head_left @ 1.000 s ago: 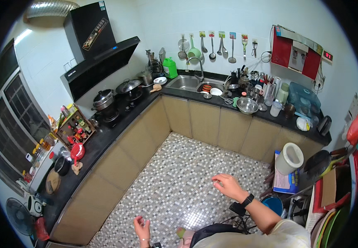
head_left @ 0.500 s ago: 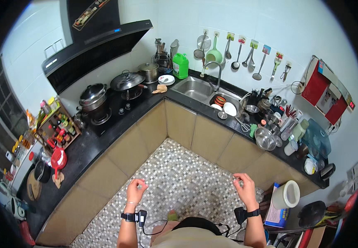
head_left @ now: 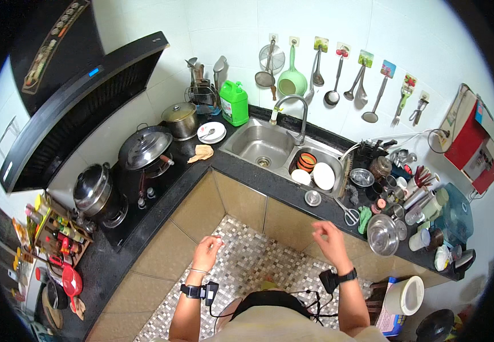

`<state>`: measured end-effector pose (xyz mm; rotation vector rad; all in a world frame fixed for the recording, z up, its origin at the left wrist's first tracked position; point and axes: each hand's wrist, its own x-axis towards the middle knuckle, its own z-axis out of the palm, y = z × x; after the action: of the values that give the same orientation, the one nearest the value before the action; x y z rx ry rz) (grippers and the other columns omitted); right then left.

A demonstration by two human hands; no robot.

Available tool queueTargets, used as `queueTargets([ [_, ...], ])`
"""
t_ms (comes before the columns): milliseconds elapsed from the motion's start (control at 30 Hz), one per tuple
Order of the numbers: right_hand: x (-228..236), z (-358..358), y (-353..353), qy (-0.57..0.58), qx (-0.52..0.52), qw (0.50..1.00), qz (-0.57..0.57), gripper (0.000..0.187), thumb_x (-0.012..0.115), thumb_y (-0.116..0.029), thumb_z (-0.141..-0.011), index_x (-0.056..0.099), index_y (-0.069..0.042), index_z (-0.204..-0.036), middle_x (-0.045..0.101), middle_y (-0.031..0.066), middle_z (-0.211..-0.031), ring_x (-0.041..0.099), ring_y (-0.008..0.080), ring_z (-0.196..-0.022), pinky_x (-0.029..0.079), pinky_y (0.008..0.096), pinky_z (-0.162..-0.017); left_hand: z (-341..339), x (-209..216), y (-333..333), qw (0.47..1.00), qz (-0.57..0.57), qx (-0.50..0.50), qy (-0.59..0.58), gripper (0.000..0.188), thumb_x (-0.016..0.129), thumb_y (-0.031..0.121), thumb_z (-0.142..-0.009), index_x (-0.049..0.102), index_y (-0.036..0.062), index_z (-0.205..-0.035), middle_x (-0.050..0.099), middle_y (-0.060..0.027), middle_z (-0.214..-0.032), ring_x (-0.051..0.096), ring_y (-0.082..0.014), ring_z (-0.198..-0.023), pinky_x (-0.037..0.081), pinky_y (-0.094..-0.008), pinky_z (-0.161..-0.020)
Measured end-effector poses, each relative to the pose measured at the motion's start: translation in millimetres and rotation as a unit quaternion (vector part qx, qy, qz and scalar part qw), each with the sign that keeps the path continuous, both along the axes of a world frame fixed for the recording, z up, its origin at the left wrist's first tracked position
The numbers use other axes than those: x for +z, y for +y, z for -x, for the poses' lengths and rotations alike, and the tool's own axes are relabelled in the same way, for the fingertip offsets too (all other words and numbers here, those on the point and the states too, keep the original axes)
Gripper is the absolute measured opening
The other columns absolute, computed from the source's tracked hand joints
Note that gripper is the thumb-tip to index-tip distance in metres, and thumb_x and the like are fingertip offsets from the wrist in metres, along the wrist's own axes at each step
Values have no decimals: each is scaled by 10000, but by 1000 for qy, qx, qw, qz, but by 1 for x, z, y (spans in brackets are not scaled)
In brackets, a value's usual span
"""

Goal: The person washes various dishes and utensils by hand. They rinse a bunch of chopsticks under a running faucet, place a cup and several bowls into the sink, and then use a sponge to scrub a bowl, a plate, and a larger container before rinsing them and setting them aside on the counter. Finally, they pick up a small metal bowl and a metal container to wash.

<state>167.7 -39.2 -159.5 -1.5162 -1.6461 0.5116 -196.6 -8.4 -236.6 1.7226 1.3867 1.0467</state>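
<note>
My left hand [head_left: 206,254] hovers above the tiled floor, in front of the tan cabinet doors. Its fingers are loosely bent and slightly apart, with nothing seen in them. Farther right, my right hand [head_left: 331,244] hangs in the air before the cabinets below the sink, fingers curved and apart, holding nothing. Nearest beyond the right hand lie a round metal lid [head_left: 312,198] and scissors [head_left: 349,215] on the black counter [head_left: 258,180]. The steel double sink [head_left: 258,142] has orange-and-dark bowls [head_left: 305,161] and a white bowl [head_left: 323,176] in its right basin.
On the left, the stove carries a steamer pot [head_left: 94,188], a lidded wok [head_left: 145,149] and a stockpot [head_left: 180,121] beneath the range hood [head_left: 87,108]. A green jug [head_left: 234,104] stands behind the sink. A steel basin [head_left: 382,235] sits near the right counter edge; a white bucket [head_left: 405,296] is below.
My view has moved closer to the sink and counter. Both forearms have come forward with me; the hands stay empty and the right hand is now nearer the counter edge.
</note>
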Motion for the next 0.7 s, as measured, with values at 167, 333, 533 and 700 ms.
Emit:
queueTargets([
  [167,-21,-3,155,101,60,992,45,237,620,-55,-774,581,-28,-1006,595,75,-833,580,156,-729,463,277,-671,16,-5,94,996,30,79,-30,183,572,193,-865,602,15,-892,601,-79,-829,567,-150,-760,449,-261,-711],
  [333,-47,-15,289,140,32,979,145,250,617,-68,-795,576,-39,-1041,615,52,-905,584,126,-775,469,259,-669,25,-31,202,990,92,73,-83,166,571,174,-873,597,13,-909,610,-27,-823,548,-89,-746,442,-231,-704],
  [533,-105,-20,406,171,-9,972,162,211,629,-118,-802,589,-29,-989,623,44,-879,589,128,-767,472,267,-665,-2,-46,359,986,136,-22,-91,148,578,147,-865,581,17,-937,604,-4,-816,546,-75,-763,443,-220,-714],
  [700,-119,13,506,300,49,913,272,245,580,-152,-847,577,-11,-1048,621,56,-970,583,139,-863,463,263,-751,-35,-53,446,986,129,-80,-70,152,577,133,-852,578,18,-951,602,-52,-872,573,-125,-802,453,-246,-727],
])
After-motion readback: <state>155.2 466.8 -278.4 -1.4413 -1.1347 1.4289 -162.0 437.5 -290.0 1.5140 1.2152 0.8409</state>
